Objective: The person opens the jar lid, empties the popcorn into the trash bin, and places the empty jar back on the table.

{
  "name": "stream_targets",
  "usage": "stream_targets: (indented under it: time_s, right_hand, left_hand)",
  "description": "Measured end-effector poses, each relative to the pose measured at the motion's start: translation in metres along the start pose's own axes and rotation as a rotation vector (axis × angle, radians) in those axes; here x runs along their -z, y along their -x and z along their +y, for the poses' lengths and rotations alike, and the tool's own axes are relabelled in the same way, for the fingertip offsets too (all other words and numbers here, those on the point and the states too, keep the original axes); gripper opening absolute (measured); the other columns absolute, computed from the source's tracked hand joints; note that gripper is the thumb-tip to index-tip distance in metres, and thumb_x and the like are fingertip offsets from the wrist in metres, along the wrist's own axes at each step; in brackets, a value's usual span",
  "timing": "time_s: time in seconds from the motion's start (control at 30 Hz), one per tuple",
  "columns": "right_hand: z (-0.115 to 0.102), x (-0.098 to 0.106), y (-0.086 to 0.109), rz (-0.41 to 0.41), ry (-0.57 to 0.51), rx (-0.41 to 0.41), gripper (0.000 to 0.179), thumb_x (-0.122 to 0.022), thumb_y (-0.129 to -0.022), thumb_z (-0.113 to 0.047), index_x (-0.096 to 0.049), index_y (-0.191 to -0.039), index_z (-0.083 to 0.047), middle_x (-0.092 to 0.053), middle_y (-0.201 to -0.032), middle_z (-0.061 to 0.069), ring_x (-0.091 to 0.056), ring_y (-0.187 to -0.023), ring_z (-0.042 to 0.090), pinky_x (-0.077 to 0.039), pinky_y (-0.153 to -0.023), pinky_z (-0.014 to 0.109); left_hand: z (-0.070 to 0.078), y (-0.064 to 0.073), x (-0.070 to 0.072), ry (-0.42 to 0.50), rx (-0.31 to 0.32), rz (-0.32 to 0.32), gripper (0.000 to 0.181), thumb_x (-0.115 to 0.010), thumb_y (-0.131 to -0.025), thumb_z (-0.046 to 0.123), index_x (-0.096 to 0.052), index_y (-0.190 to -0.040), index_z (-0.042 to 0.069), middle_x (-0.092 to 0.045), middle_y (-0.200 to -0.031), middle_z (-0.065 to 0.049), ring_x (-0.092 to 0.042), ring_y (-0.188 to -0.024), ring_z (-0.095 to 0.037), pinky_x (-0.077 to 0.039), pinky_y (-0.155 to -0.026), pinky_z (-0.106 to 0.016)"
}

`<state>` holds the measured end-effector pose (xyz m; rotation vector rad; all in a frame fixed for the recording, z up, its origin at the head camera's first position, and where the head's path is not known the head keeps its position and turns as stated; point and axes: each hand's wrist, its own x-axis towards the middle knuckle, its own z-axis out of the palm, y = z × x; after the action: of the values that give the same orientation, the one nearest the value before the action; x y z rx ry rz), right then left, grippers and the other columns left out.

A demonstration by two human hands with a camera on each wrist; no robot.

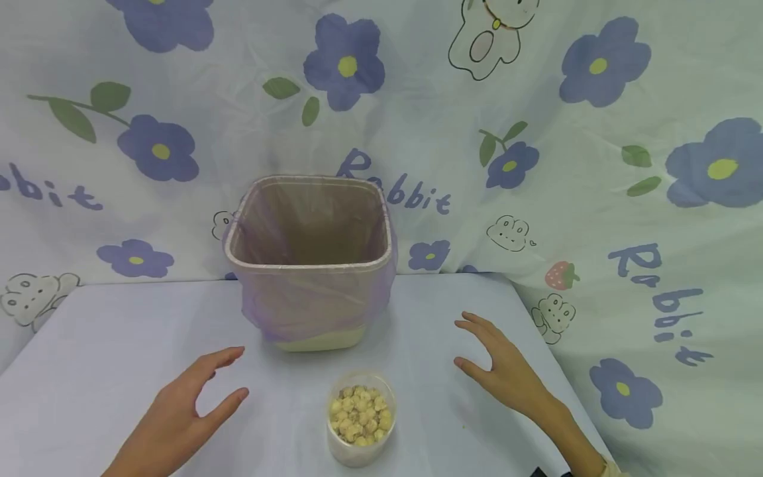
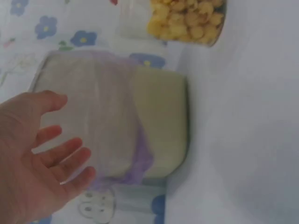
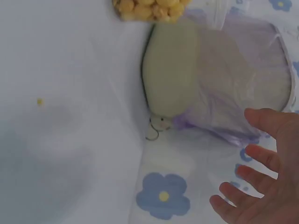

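Observation:
A clear round tub of popcorn (image 1: 361,416) stands on the white tabletop, between the two hands and nearer the viewer. Behind it is a cream bin (image 1: 320,339) with a thin purple plastic bag (image 1: 310,298) lining it and folded over its rim. To the left of the tub hovers my left hand (image 1: 179,412), fingers spread from the thumb, holding nothing. On the other side my right hand (image 1: 509,374) is held above the table, fingers relaxed and apart from everything. Both wrist views show the popcorn only partly, cut off by the top edge.
A white cloth with blue flowers (image 1: 346,63) and rabbit drawings hangs behind and to the right of the table (image 1: 149,331). One small yellow crumb (image 3: 39,101) lies on the tabletop in the right wrist view. Something dark shows near the right forearm.

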<state>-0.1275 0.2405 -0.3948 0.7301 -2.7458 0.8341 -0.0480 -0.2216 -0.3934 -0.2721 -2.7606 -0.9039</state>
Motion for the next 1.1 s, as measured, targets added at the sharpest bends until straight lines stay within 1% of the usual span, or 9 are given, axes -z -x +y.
stream_targets:
  time_s: [0.1,0.17,0.2,0.27,0.4,0.53,0.67,0.83,1.1]
  right_hand:
    - [-0.005,-0.008,0.004,-0.04,-0.061,-0.002,0.059,-0.078,-0.089,-0.026,-0.053,-0.142,-0.019,-0.044,-0.151,0.001,-0.042,-0.138,0.027,-0.04,-0.106,0.052]
    - [-0.008,-0.013,0.006,-0.068,-0.099,-0.008,0.06,-0.078,-0.089,-0.028,-0.052,-0.142,-0.021,-0.044,-0.151,-0.001,-0.042,-0.138,0.025,-0.04,-0.107,0.051]
    - [-0.009,-0.016,0.007,-0.08,-0.118,-0.012,0.06,-0.079,-0.088,-0.03,-0.052,-0.142,-0.023,-0.044,-0.151,-0.001,-0.042,-0.138,0.025,-0.04,-0.106,0.051]
    - [-0.012,-0.022,0.01,-0.1,-0.148,-0.014,0.061,-0.079,-0.088,-0.031,-0.052,-0.142,-0.025,-0.044,-0.151,-0.003,-0.042,-0.139,0.024,-0.041,-0.106,0.051]
    - [-0.018,-0.033,0.012,-0.128,-0.221,-0.014,0.062,-0.08,-0.087,-0.027,-0.051,-0.142,-0.029,-0.044,-0.15,-0.006,-0.042,-0.138,0.022,-0.044,-0.104,0.049]
    - [-0.022,-0.046,0.014,-0.165,-0.303,-0.015,0.065,-0.081,-0.086,-0.023,-0.049,-0.143,-0.031,-0.044,-0.149,-0.009,-0.043,-0.137,0.019,-0.046,-0.102,0.042]
    - [-0.024,-0.058,0.017,-0.213,-0.394,-0.006,0.068,-0.081,-0.086,-0.024,-0.047,-0.144,-0.03,-0.045,-0.148,-0.008,-0.043,-0.136,0.02,-0.046,-0.102,0.04]
    - [-0.026,-0.072,0.019,-0.283,-0.513,-0.008,0.071,-0.081,-0.087,-0.022,-0.043,-0.148,-0.023,-0.047,-0.148,0.002,-0.046,-0.134,0.03,-0.046,-0.103,0.043]
    - [-0.032,-0.094,0.02,-0.371,-0.606,-0.1,0.079,-0.079,-0.087,-0.035,-0.038,-0.151,-0.014,-0.043,-0.151,0.005,-0.049,-0.131,0.032,-0.047,-0.101,0.042]
  left_hand:
    - [0.001,0.003,-0.018,0.066,-0.073,0.046,0.06,-0.084,-0.082,0.019,-0.057,-0.135,0.016,-0.065,-0.126,-0.003,-0.061,-0.106,-0.024,-0.049,-0.089,-0.02]
    - [0.002,0.004,-0.03,0.096,-0.116,0.065,0.06,-0.086,-0.079,0.014,-0.059,-0.133,0.019,-0.065,-0.124,0.003,-0.061,-0.105,-0.016,-0.041,-0.087,-0.009]
    - [0.002,0.004,-0.035,0.114,-0.139,0.067,0.061,-0.086,-0.078,0.012,-0.06,-0.133,0.018,-0.066,-0.123,0.004,-0.062,-0.105,-0.014,-0.041,-0.088,-0.008]
    - [0.004,0.004,-0.044,0.126,-0.15,0.049,0.059,-0.086,-0.078,0.013,-0.06,-0.131,0.019,-0.066,-0.121,0.007,-0.061,-0.105,-0.011,-0.047,-0.086,-0.014]
    - [0.008,0.003,-0.057,0.191,-0.127,-0.004,0.056,-0.085,-0.081,0.014,-0.06,-0.131,0.018,-0.065,-0.122,0.009,-0.062,-0.107,-0.01,-0.054,-0.084,-0.028]
    - [0.01,0.003,-0.067,0.301,-0.101,-0.065,0.054,-0.082,-0.085,0.016,-0.058,-0.133,0.018,-0.064,-0.125,0.006,-0.061,-0.11,-0.011,-0.054,-0.086,-0.03]
    - [0.012,0.004,-0.076,0.411,-0.065,-0.165,0.054,-0.078,-0.089,0.02,-0.053,-0.137,0.015,-0.061,-0.13,-0.003,-0.061,-0.114,-0.021,-0.054,-0.089,-0.034]
    - [0.013,0.004,-0.086,0.505,0.004,-0.295,0.062,-0.076,-0.091,0.025,-0.047,-0.142,0.008,-0.056,-0.136,-0.013,-0.058,-0.118,-0.035,-0.054,-0.091,-0.04]
    - [0.013,0.004,-0.106,0.603,0.02,-0.385,0.071,-0.075,-0.092,0.025,-0.037,-0.147,0.003,-0.048,-0.14,-0.022,-0.054,-0.12,-0.044,-0.053,-0.091,-0.045]
